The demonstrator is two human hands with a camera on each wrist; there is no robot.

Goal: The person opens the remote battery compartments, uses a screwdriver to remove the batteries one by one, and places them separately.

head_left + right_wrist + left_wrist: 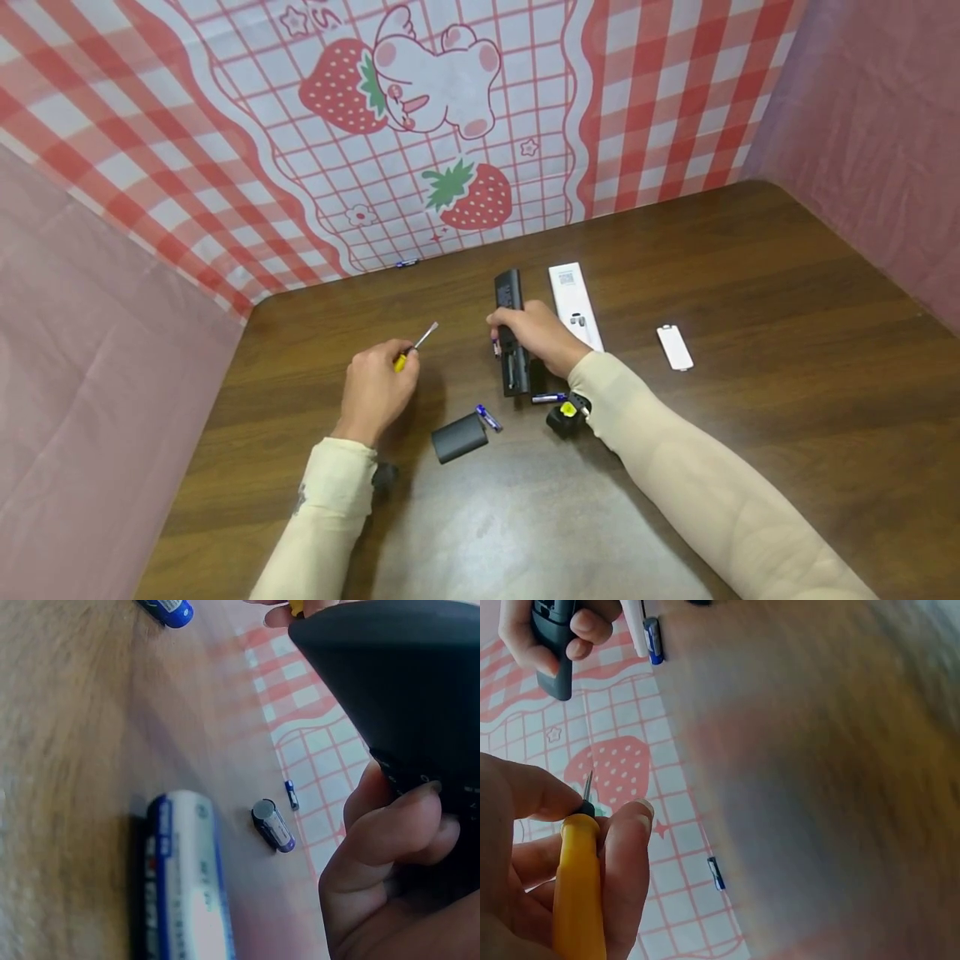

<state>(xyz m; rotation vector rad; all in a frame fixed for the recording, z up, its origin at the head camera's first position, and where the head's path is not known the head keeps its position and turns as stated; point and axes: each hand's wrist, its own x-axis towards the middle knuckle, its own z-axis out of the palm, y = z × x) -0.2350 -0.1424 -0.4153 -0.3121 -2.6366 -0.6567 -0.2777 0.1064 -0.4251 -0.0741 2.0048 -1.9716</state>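
Note:
My left hand pinches a screwdriver by its yellow handle, close to the collar. Its bare metal tip points away, toward the back right in the head view. My right hand grips a black remote control around the middle, back side up, with the battery compartment uncovered at the near end. Fingers hide part of its body. A blue-and-white battery lies just left of the remote, and a second battery is near its lower right end. The black battery cover rests nearer, touching distance from another battery.
Right of the black remote lies a white remote control, and farther right a white battery cover. One battery sits at the back edge against the printed cloth. Pink cloth hangs along both sides of the brown table.

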